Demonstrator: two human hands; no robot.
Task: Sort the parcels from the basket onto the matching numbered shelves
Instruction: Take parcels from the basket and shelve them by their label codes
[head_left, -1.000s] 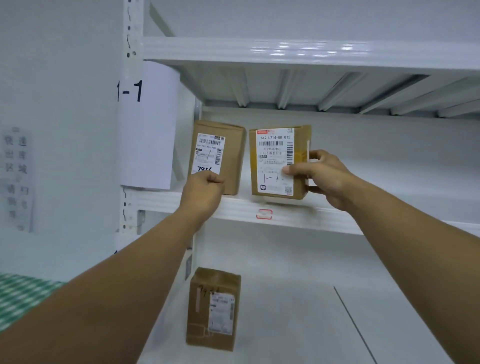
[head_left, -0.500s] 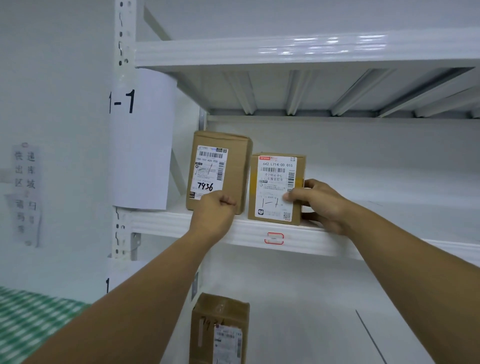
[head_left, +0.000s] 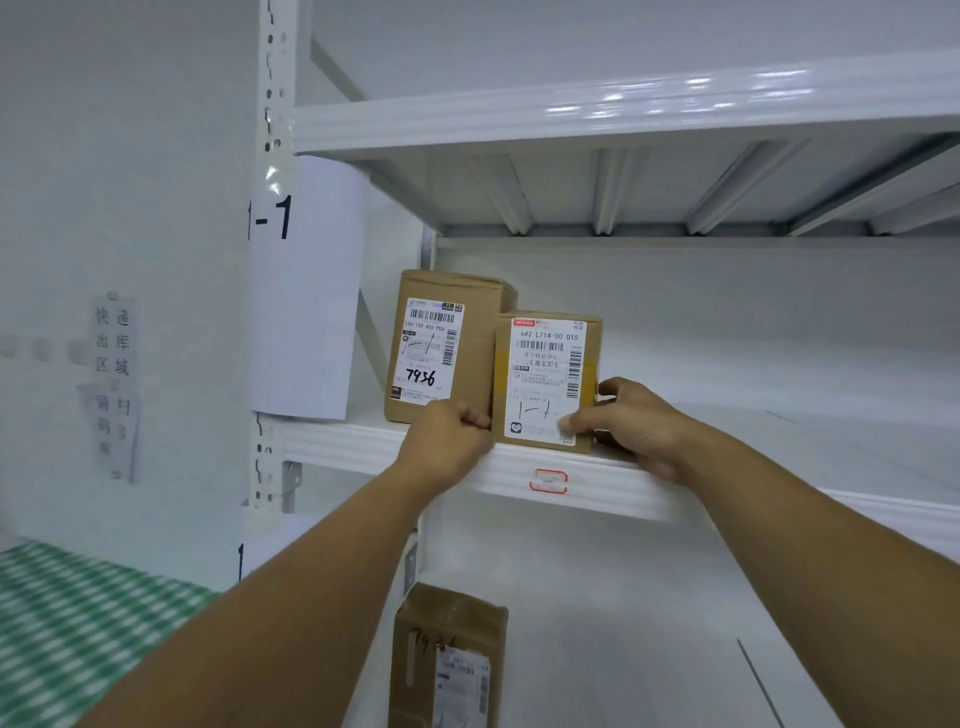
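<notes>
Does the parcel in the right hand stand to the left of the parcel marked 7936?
No, the right hand holds the held parcel on the shelf to the right of the 7936 parcel.

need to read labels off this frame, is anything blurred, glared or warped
Head view: labels on the left parcel and right parcel are fairly sharp; glare streaks only the upper shelf edge; the wall notice and green checked cloth at the left margin are smeared; shelf lines bow from the wide lens.
</notes>
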